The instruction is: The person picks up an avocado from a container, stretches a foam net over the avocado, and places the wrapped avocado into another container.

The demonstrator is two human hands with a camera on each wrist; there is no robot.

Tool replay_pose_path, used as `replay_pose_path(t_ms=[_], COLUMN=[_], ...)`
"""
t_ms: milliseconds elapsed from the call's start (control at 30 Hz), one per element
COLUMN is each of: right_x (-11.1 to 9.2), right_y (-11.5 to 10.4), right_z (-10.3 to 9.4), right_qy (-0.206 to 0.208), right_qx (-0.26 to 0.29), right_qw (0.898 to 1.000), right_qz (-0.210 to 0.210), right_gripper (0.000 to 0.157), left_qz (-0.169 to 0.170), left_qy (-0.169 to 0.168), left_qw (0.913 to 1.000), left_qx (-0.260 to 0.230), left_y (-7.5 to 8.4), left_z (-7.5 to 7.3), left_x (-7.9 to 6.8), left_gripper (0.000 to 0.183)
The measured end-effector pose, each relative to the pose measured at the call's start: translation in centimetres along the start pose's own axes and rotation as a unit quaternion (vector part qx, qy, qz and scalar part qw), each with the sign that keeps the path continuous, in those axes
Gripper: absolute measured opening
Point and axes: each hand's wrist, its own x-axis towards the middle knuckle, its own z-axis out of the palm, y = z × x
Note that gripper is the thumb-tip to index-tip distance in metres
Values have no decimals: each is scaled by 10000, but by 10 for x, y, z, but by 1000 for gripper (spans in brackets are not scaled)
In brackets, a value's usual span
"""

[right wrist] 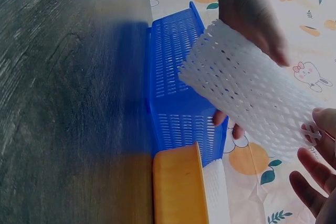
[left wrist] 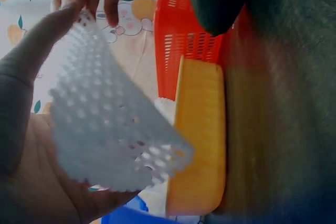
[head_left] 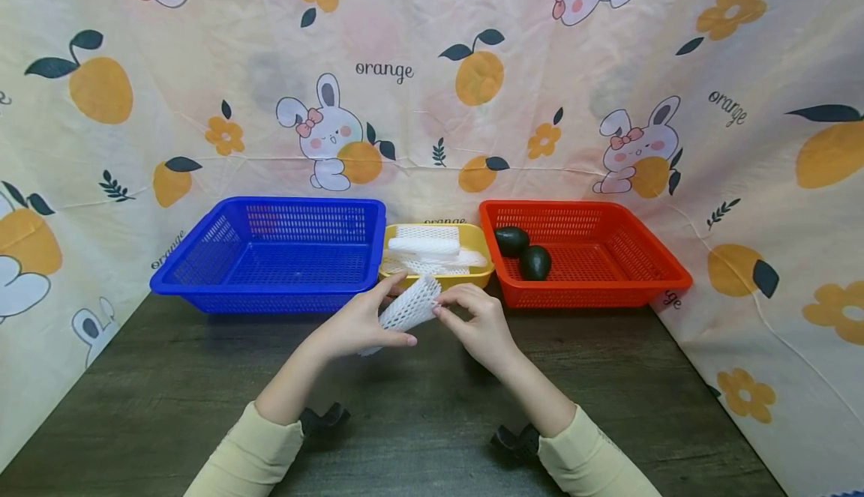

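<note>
A white foam net sleeve point(head_left: 409, 306) is held slantwise above the table in front of the yellow basket point(head_left: 472, 278). Its lower left end lies in my left hand point(head_left: 361, 322), thumb on the near side and fingers behind. At the upper right end, my right hand point(head_left: 475, 323) pinches the rim between thumb and fingertips. The right wrist view shows the mesh of the sleeve point(right wrist: 247, 87) between the left hand point(right wrist: 252, 17) and the right fingers point(right wrist: 315, 169). In the left wrist view, one end of the sleeve point(left wrist: 115, 114) gapes toward the camera.
More white foam net sleeves point(head_left: 425, 247) lie in the yellow basket. To the left stands a blue basket point(head_left: 270, 302). On the right, a red basket point(head_left: 587, 296) holds two dark avocados point(head_left: 535, 263). Behind them hangs a printed cloth point(head_left: 418, 130); the table point(head_left: 405, 437) is dark wood.
</note>
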Motion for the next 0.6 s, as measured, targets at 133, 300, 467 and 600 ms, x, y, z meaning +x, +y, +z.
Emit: replay_pose_path(t_ms=[133, 300, 467, 600], right_x=[5, 6, 7, 6], right_y=[-19, -22, -23, -16], right_z=[-5, -6, -8, -8], right_qy=[-5, -49, -94, -122], right_qx=[54, 156, 152, 173], right_qw=[10000, 9998, 9995, 9994], right_qz=[-23, -73, -245, -267], right_gripper=[15, 15, 19, 21], left_qz=[-144, -120, -42, -14], left_qy=[-96, -92, -51, -75], left_qw=[9998, 9997, 10000, 9999], left_qx=[-58, -183, -75, -87], left_y=[-4, -7, -8, -10], left_z=[3, -1, -6, -9], left_x=[2, 1, 0, 0], left_gripper=[102, 88, 69, 63])
